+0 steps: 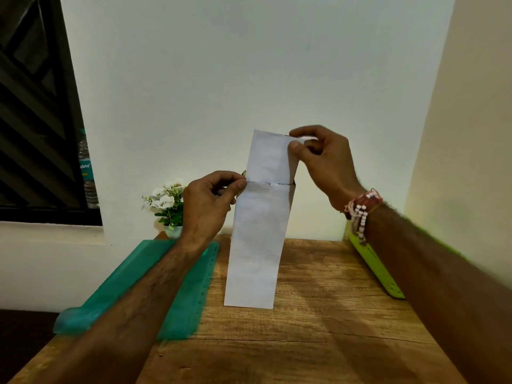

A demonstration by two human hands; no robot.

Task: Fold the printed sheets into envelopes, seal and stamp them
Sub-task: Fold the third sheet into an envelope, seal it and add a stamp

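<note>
A long white envelope (259, 239) is held upright above the wooden table (318, 328), its opening at the top edge. A folded white sheet (270, 157) sticks up out of that opening, partly inside. My left hand (207, 206) pinches the envelope's upper left edge at the mouth. Higher up, my right hand (324, 162) pinches the sheet's upper right corner between thumb and fingers. A small yellow-green thing shows just behind the left thumb; I cannot tell what it is.
A teal plastic folder (191, 295) lies on the table's left side under my left forearm. A lime-green folder (374, 267) lies at the right edge. A small pot of white flowers (167, 203) stands at the back left, by a dark window with a water bottle (87, 173).
</note>
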